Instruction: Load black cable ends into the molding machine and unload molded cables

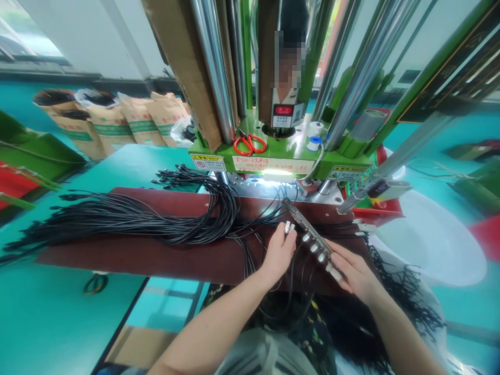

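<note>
In my left hand (279, 254), closed in a pinch, are small silvery cable connectors (289, 227), held just left of a metal fixture bar. My right hand (357, 273) grips the lower right end of that long, narrow metal fixture bar (308, 229), which is tilted with its far end toward the machine. Several shiny connectors (313, 247) sit along the bar's near side, with thin black cables hanging below. A large bundle of black cables (156, 219) lies across the brown board (156, 259) to the left of my hands.
A green press machine (250, 163) with steel columns stands right behind the board. Red-handled scissors (250, 145) and a blue-white spool (314, 143) rest on it. At right are a white basin (464, 260) and more black cables (410, 297). Paper sacks (136, 122) stand back left; a person is behind the press.
</note>
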Available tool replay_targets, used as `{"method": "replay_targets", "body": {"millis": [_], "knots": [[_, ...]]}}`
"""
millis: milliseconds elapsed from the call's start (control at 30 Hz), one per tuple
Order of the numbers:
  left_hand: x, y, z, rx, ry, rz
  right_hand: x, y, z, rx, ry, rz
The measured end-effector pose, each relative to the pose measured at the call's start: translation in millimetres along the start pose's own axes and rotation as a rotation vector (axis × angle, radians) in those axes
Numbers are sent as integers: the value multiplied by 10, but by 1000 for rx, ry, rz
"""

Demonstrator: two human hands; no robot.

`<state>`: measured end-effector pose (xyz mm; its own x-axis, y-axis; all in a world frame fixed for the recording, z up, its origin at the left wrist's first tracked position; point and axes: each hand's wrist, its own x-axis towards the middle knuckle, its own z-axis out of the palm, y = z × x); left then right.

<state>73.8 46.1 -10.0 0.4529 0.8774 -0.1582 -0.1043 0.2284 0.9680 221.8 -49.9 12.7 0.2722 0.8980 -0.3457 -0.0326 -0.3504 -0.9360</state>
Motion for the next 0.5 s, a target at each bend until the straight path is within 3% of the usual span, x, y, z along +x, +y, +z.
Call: {"method": "replay_targets", "body": {"millis": [133, 300, 500], "knots": [[38, -78, -17, 84, 3, 46, 12, -6, -19, -17, -49, -4], [67, -95, -20, 39, 27, 3, 75, 91, -93, -56, -106, -10], [61, -58, -51, -29, 38, -53, 92, 66, -129, -269, -149, -193]]}}
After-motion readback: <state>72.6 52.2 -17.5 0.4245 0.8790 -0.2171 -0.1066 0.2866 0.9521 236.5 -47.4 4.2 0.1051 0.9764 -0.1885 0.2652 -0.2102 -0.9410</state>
